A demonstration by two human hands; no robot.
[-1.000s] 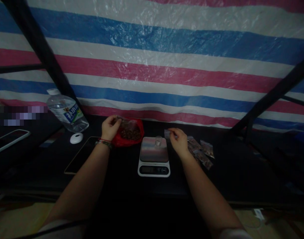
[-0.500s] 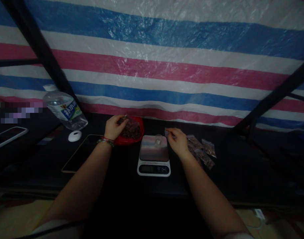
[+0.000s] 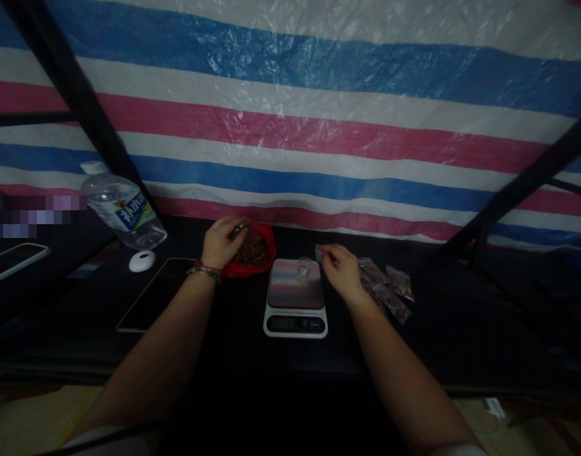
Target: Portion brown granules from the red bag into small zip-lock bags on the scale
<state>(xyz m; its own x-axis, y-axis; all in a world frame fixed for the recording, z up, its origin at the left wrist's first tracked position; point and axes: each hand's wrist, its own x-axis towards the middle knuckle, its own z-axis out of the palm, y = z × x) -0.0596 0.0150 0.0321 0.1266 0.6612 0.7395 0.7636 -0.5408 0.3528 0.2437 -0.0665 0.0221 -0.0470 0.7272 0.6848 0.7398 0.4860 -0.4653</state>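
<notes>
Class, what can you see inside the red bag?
Small brown pieces show inside the red bag. The left hand covers its left part, so anything there is hidden.

The left arm (image 3: 147, 361) and right arm (image 3: 395, 354) are bare and reach forward, leaning in toward each other. The left hand (image 3: 223, 242) points ahead and to the right. Its back shows, and its fingers (image 3: 232, 223) bend over close to the thumb (image 3: 241, 238). The right hand (image 3: 341, 269) points ahead and to the left, curled, with its fingertips pinched. The two hands are well apart.
</notes>
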